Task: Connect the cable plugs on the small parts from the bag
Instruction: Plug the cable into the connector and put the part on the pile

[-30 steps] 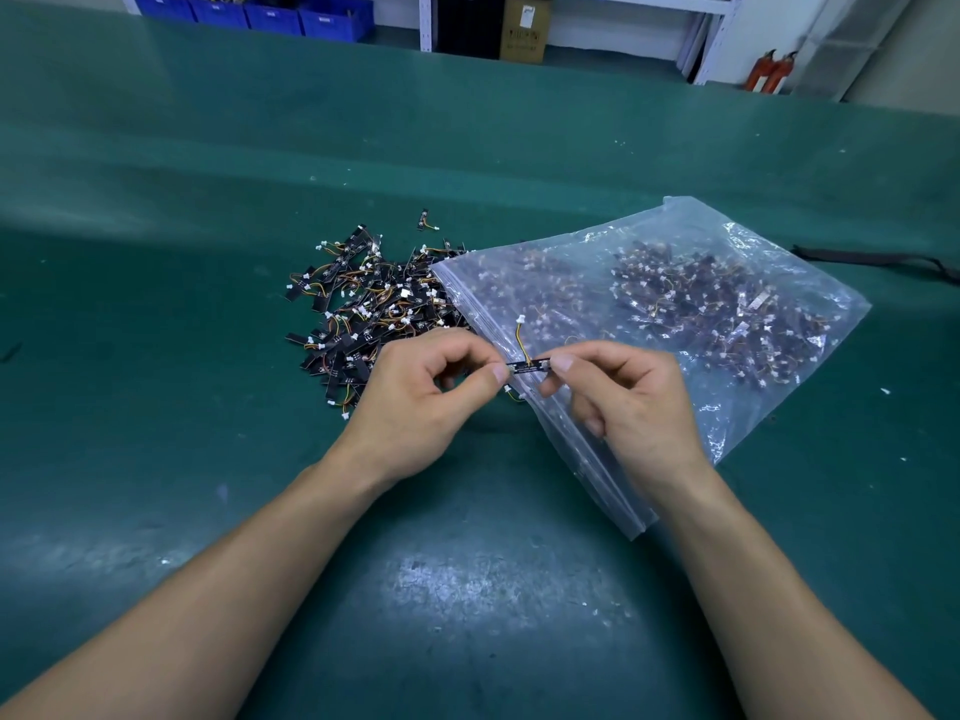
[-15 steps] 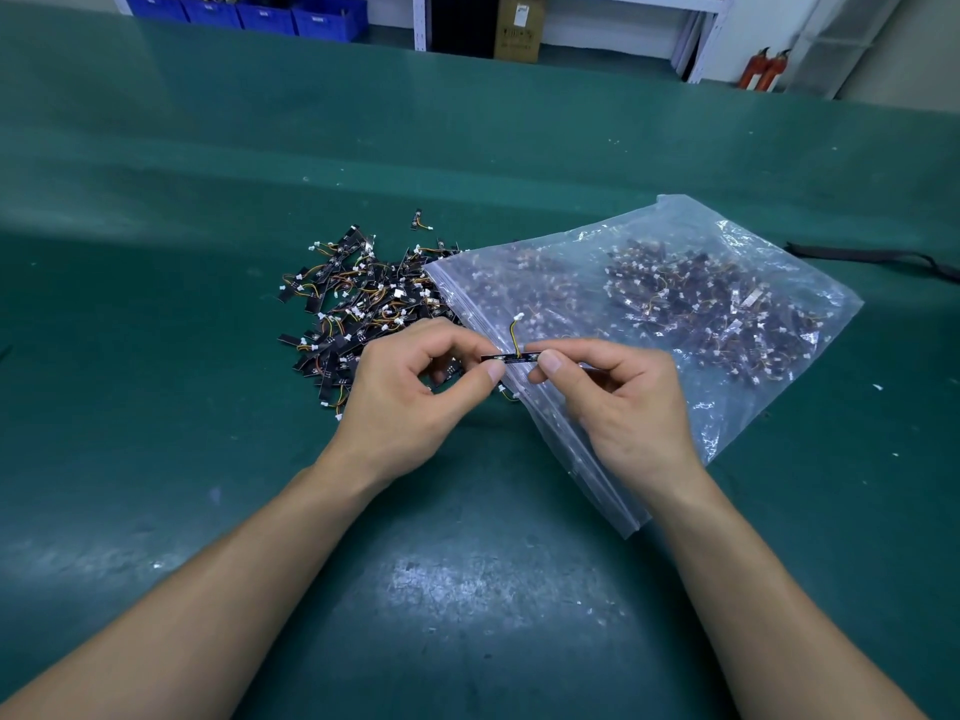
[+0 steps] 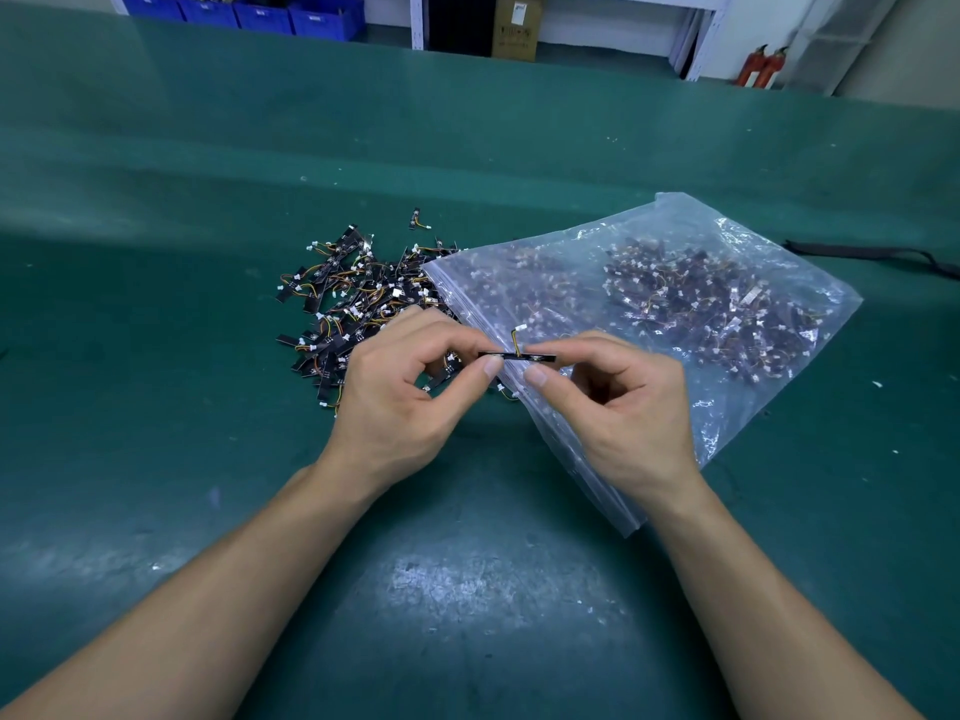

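A small black strip part [image 3: 515, 356] with a short yellow wire and white plug [image 3: 521, 330] is held level above the table. My left hand [image 3: 400, 397] pinches its left end between thumb and forefinger. My right hand [image 3: 618, 402] pinches its right end the same way. The plug sticks up free between the two hands. Behind the hands lies a clear zip bag [image 3: 675, 314] holding several more such parts. A loose pile of black parts [image 3: 353, 298] with orange wires lies on the green table left of the bag.
The green table mat [image 3: 208, 407] stretches wide around the hands. A single stray part [image 3: 417, 219] lies behind the pile. A black strap [image 3: 872, 252] lies at the right edge. Blue bins [image 3: 249, 13] and shelving stand beyond the table.
Both hands, with the part between them, stay over the bag's edge; the grip on the strip has shifted only slightly. The pile and bag have not moved.
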The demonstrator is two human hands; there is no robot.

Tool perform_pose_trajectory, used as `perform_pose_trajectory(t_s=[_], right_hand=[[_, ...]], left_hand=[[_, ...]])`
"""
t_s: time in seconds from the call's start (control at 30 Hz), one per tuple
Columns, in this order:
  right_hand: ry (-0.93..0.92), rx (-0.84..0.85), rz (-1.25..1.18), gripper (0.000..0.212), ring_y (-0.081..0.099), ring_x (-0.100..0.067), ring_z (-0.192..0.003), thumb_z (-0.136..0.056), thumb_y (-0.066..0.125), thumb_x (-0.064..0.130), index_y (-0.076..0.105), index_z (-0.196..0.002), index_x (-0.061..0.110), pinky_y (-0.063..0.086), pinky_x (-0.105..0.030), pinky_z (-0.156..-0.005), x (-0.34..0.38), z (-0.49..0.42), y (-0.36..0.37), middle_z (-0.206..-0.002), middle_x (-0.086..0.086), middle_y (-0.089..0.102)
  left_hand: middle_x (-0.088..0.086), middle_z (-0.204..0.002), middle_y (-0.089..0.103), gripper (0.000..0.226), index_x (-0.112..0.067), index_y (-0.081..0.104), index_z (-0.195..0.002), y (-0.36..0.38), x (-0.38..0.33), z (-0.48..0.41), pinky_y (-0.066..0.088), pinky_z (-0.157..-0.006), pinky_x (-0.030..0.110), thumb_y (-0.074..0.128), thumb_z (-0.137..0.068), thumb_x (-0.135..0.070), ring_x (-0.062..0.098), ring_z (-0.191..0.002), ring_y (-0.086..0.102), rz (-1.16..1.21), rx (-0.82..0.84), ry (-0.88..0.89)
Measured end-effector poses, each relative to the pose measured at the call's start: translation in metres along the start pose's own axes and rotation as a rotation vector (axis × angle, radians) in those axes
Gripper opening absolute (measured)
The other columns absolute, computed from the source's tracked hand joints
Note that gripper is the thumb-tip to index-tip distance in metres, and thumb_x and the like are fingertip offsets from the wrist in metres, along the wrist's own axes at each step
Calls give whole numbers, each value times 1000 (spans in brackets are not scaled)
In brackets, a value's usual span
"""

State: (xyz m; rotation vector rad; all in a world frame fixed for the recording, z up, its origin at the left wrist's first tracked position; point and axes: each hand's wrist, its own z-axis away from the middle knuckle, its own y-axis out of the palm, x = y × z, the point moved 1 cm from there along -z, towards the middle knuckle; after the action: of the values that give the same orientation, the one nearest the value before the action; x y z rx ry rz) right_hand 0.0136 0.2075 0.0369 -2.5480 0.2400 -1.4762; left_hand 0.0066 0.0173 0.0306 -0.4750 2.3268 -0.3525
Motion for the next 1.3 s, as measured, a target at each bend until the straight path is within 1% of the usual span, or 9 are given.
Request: perform_pose_trajectory(t_s=[0.2,0.3,0.43,0.53,0.67,0.83,1.0,1.17,1.3], right_hand=[[-26,-17,-7,15,42,-3,-50,-84,80,17,76,-91,30,33,-14,-51,-1,0,0,-79,16,70],[-24,-19,4,13,43,-6,-51,-84,80,16,77,-91,27,34,-16,-52,-1,-1,-1,-79,12,71],[-46,-41,27,16,45,-9,-51,-85,79,20,74,-89,35,35,-21,-51,0,-1,-1,-79,10,71],[-64,-40,41,18,47,-4,-53,-85,79,21,73,-88,37,35,-17,-53,2,-2,-1,-79,19,70],[-63,-33,45,17,46,-4,-52,-84,80,18,74,-90,33,35,-15,-53,0,0,0,-79,19,69],[-55,13,15,19,45,-10,-48,-79,84,17,76,-95,22,34,-16,-50,-1,1,0,-81,11,70],[-59,8,14,21,45,-10,-49,-80,84,16,76,-96,27,34,-16,-51,-4,1,-1,-82,12,70],[-77,-2,13,22,45,-8,-49,-81,83,16,75,-95,30,33,-15,-51,-5,1,-1,-83,16,69],[-75,-12,35,15,45,-7,-50,-82,82,14,77,-94,22,34,-14,-52,-5,1,-2,-81,14,68]], left_hand=[[-7,-80,67,3,-9,75,-91,1,2,0,41,-68,20,72,-90,-10,8,-75,56,-5,3,19],[-6,-80,68,5,-9,76,-92,0,2,0,41,-67,21,73,-90,-12,10,-74,56,-7,8,30],[-5,-78,66,9,-9,76,-94,1,1,0,42,-66,24,73,-90,-16,13,-73,55,-2,13,43],[-5,-77,66,9,-7,76,-92,1,0,0,42,-65,24,75,-88,-16,11,-72,54,-3,9,36],[-6,-78,67,5,-10,76,-91,0,0,0,40,-67,20,75,-88,-14,2,-74,53,-2,-8,34],[-5,-78,68,2,-13,76,-90,0,1,1,40,-68,21,76,-89,-11,13,-74,57,-22,-30,46],[-6,-78,67,2,-14,77,-89,0,1,1,40,-69,23,75,-89,-15,7,-73,54,-36,-36,66],[-5,-78,68,3,-12,77,-88,0,2,1,40,-68,24,75,-89,-15,10,-72,54,-49,-45,72],[-8,-81,69,2,-14,77,-91,0,2,0,41,-70,23,76,-89,-13,7,-74,56,-49,-38,68]])
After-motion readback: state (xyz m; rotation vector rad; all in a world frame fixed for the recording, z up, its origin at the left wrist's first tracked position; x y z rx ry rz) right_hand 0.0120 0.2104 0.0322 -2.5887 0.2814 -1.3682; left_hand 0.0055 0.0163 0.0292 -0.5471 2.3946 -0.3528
